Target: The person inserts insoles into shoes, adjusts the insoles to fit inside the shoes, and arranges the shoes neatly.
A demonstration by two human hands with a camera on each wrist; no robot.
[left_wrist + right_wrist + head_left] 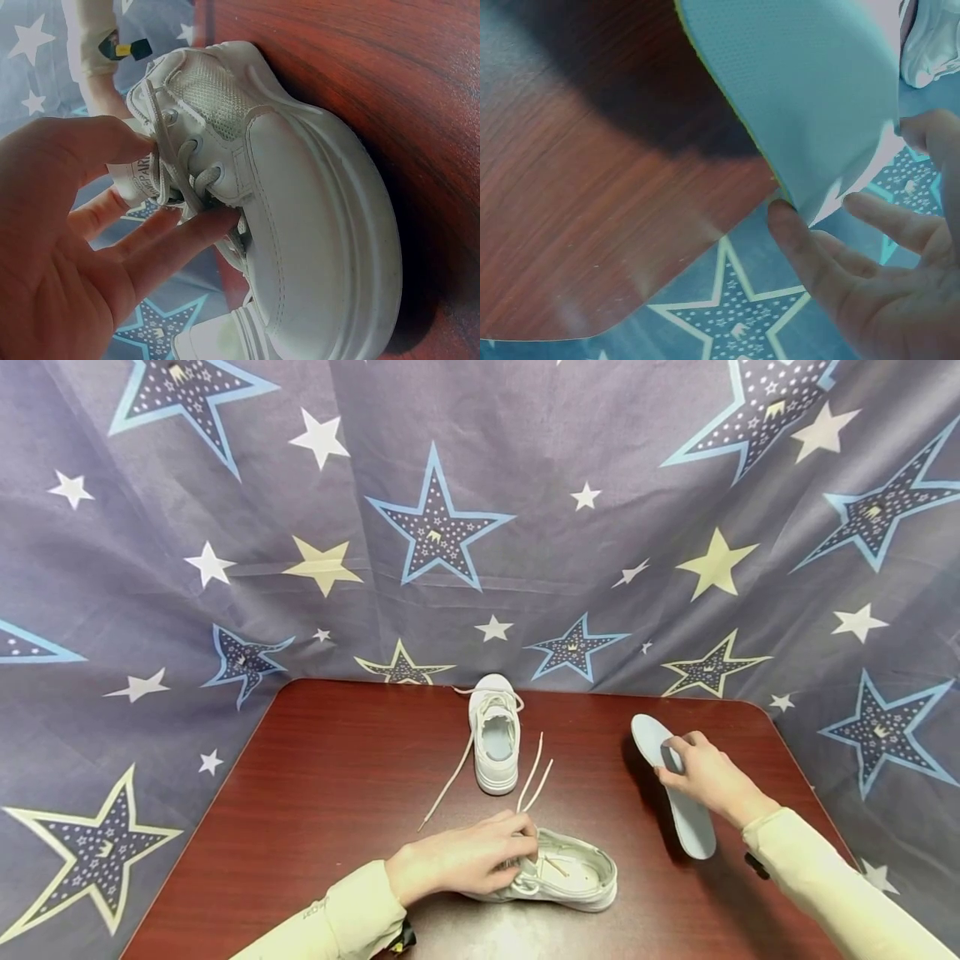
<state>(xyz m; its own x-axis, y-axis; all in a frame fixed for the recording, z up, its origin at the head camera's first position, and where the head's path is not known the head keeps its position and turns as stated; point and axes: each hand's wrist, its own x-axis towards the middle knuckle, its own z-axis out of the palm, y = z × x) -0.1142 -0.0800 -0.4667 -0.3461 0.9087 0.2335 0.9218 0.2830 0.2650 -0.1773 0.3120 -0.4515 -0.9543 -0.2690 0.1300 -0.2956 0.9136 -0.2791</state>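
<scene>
Left hand (480, 853) grips white shoe (315, 225), tongue label (133, 182) partly reading "PAR".

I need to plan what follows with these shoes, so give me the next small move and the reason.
Probably bring the loose insole left toward the opening of the near shoe. The right hand grips the insole off to the side, the left hand holds that shoe, and its inside seems to lack the pale blue footbed seen in the far shoe.

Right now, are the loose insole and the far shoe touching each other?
Apart: the head view plainly shows red tabletop between the loose insole and the far shoe.
</scene>
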